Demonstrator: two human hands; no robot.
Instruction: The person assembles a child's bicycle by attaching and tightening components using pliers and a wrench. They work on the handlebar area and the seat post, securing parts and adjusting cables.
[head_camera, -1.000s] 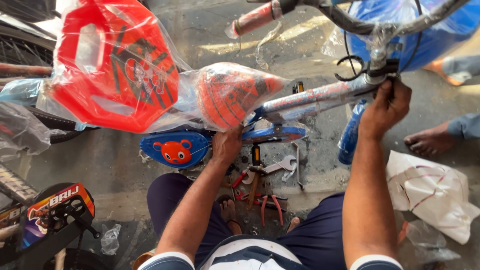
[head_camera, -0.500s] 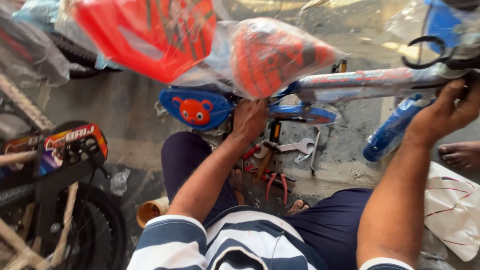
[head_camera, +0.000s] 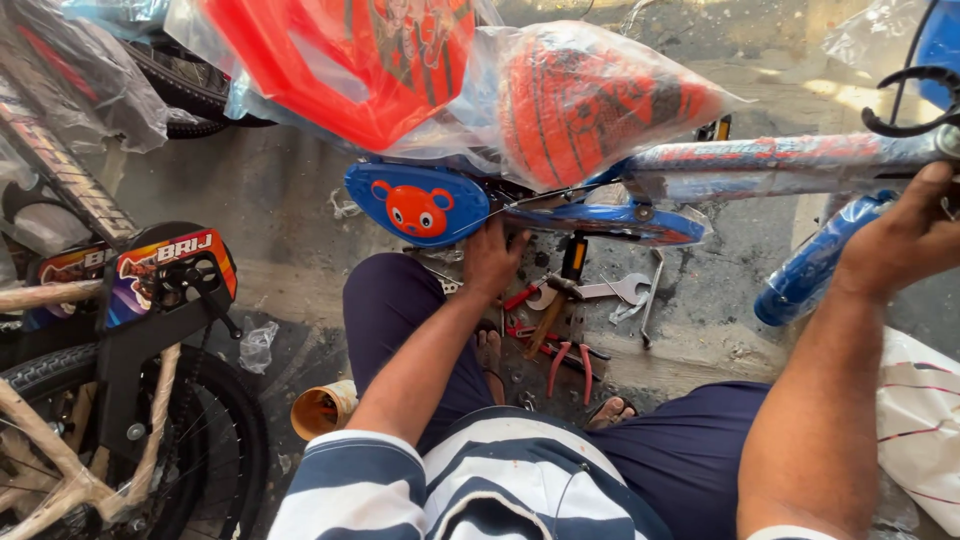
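Observation:
A small blue child's bicycle stands before me, its frame tube (head_camera: 780, 155) wrapped in printed plastic. My right hand (head_camera: 905, 240) grips the frame near the head, at the right edge. Lower down, my left hand (head_camera: 492, 258) presses against the blue chain guard (head_camera: 420, 205) with a red bear face, fingers curled at its lower edge near the crank. An orange saddle (head_camera: 590, 100) in a clear bag sits above the guard, with a red plastic seat back (head_camera: 350, 60) beside it, also bagged.
Tools lie on the concrete between my feet: a silver spanner (head_camera: 615, 290), red-handled pliers (head_camera: 568, 362) and a wooden-handled hammer (head_camera: 545, 318). A second black bicycle (head_camera: 120, 340) stands at the left. A cardboard tube (head_camera: 322, 408) lies by my left knee. White wrapping (head_camera: 920, 430) is at the right.
The view has swung down and left, bringing the black bicycle in at the left. Both hands stay on the blue bicycle, left at the chain guard, right on the frame.

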